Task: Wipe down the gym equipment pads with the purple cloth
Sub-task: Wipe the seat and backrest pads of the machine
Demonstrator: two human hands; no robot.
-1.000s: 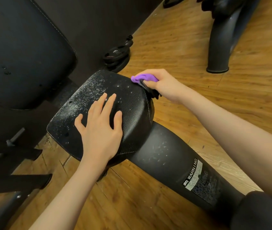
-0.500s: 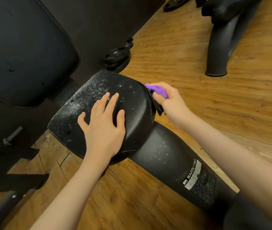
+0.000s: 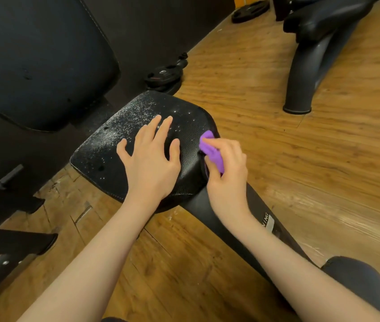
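Note:
A black seat pad (image 3: 105,147), speckled with white spray droplets, sits in the middle of the view on a thick black post (image 3: 210,214). My left hand (image 3: 149,159) lies flat on the pad with fingers spread and straight. My right hand (image 3: 227,173) grips the bunched purple cloth (image 3: 211,151) and presses it against the pad's right edge. Part of the cloth is hidden under my fingers.
A large black back pad (image 3: 38,56) rises at the upper left. Weight plates (image 3: 165,74) lie on the wooden floor behind the seat. Another machine's black leg (image 3: 305,73) stands at the upper right. A dark frame and bolt (image 3: 8,176) sit at the left.
My right hand has slid the purple cloth down along the pad's right edge, from the far corner toward me. My left hand has stayed pressed on the pad.

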